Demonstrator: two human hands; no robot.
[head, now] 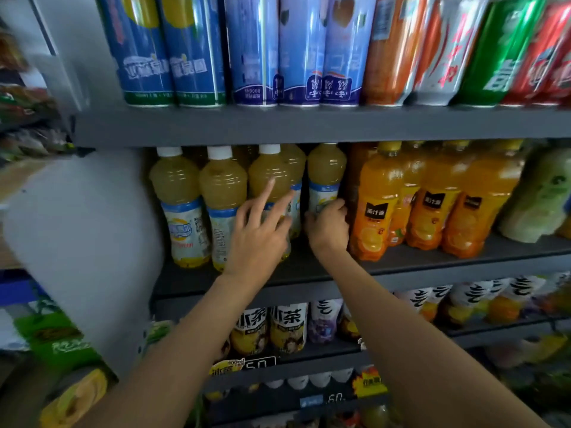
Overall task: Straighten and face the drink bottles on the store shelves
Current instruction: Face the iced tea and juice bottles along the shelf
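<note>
1. On the middle shelf [309, 274], at its left end, stands a row of pale yellow drink bottles [176, 205] with white caps and white-and-blue labels around their lower halves.
2. The two leftmost bottles stand upright at the shelf's front edge, printed labels turned partly toward me.
3. The person's left hand [258, 239] is spread against the third bottle [268, 177]: index and middle fingers straight and pointing up along its side, the other fingers loosely bent near its label.
4. The right hand [329, 225] is curled around the label of the fourth bottle [327, 171], gripping it low; this one sits further back than the left pair.
5. Just to the right, touching that hand, is a row of orange juice bottles [375, 208] with yellow caps and black label patches.
6. Blue, orange, silver, green and red cans [256, 57] line the shelf above.
7. Small tea bottles [289, 327] with bold black characters fill the shelf below.
</note>
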